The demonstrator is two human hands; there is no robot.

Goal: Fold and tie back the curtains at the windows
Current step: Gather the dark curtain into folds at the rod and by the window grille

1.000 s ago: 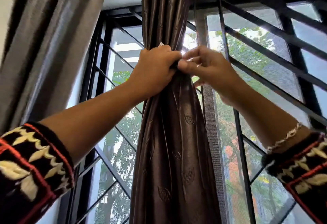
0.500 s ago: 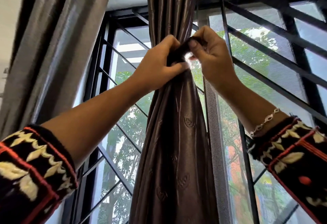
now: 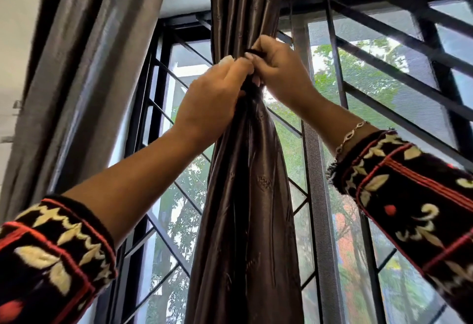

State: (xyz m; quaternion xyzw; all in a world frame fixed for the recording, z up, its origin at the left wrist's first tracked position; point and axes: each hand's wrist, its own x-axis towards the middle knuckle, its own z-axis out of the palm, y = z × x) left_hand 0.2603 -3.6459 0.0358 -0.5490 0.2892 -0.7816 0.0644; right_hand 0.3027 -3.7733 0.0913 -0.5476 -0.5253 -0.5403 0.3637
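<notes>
A shiny brown curtain (image 3: 245, 195) hangs gathered into a narrow bundle in front of the window. A thin black tie (image 3: 253, 52) runs around the bundle at hand height. My left hand (image 3: 212, 98) grips the bunched curtain from the left, its fingertips pinching at the tie. My right hand (image 3: 279, 73) reaches in from the right with fingers curled over the black tie, pinching it against the cloth. Both hands meet at the same spot, and the tie is mostly hidden under the fingers.
A second, grey curtain (image 3: 84, 73) hangs at the left beside a white wall. Behind the brown curtain stands a window with a black metal grille (image 3: 384, 85) and mesh screen; trees show outside.
Both hands have closed in tighter on the tie. My left hand has turned so its fingertips pinch at the top; my right hand's fingers have curled further over the black tie.
</notes>
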